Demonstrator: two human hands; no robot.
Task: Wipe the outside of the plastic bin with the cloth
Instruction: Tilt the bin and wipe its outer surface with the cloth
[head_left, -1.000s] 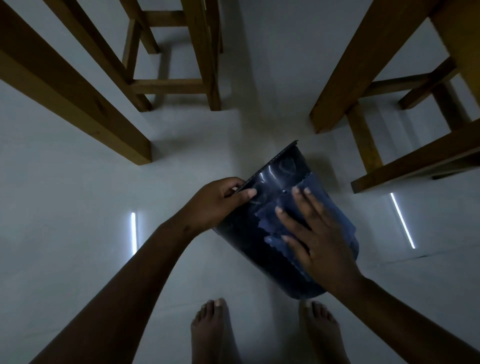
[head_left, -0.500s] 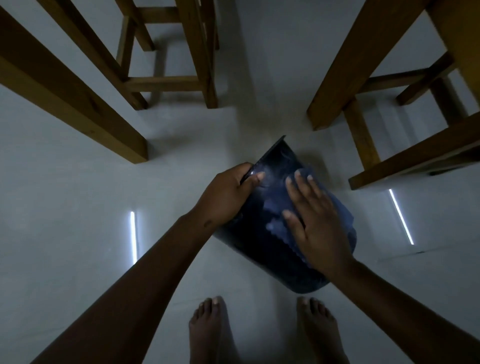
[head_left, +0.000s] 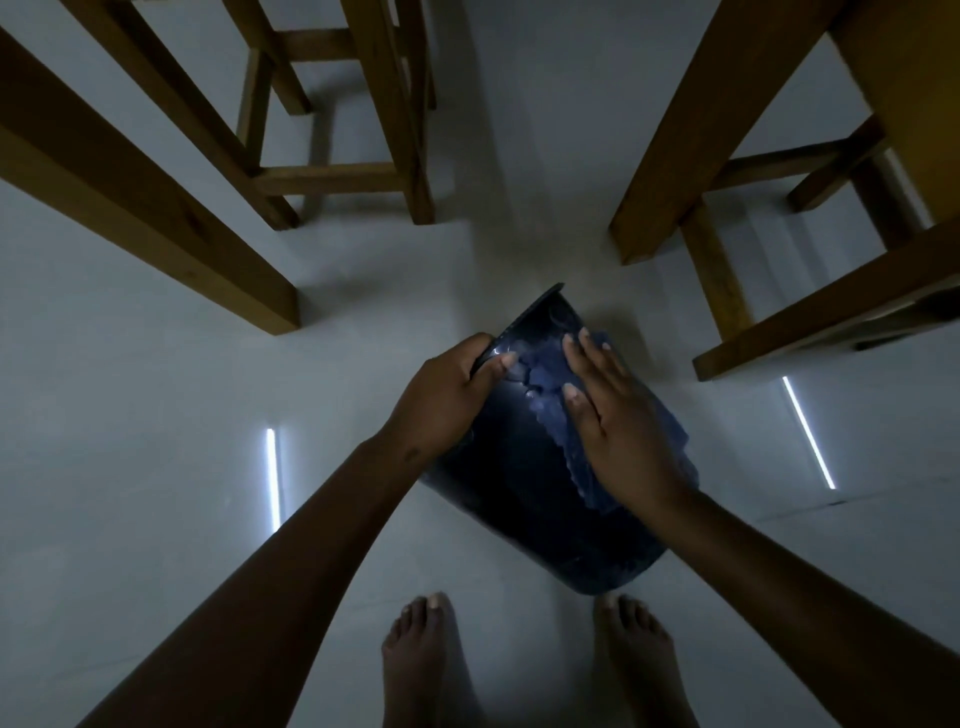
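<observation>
A person standing barefoot on a pale floor (head_left: 156, 415) holds a dark plastic bin (head_left: 524, 499) tipped on its side above the floor, its open rim pointing away toward the far side of the scene and its closed base nearest the feet. The left hand (head_left: 447, 400) is clenched on the bin's rim at the far left edge, thumb lying on the outer wall and the other fingers curled over the lip. The right hand (head_left: 618, 415) lies flat with fingers spread, pressing a blue cloth (head_left: 550, 374) with a scalloped edge against the upper outside wall of the bin; the cloth drapes from near the rim down the right side of the bin under the palm. Both bare feet show at the near edge, the left foot (head_left: 421, 660) just left of the bin's base and the right foot (head_left: 639, 660) just below it. Wooden chair legs (head_left: 332, 176) stand at the far left, and a heavier wooden table leg (head_left: 691, 135) rises at the far right, well apart from the bin. Two thin bright strips of reflected light (head_left: 271, 478) mark the floor on either side of the arms in the dim room.
</observation>
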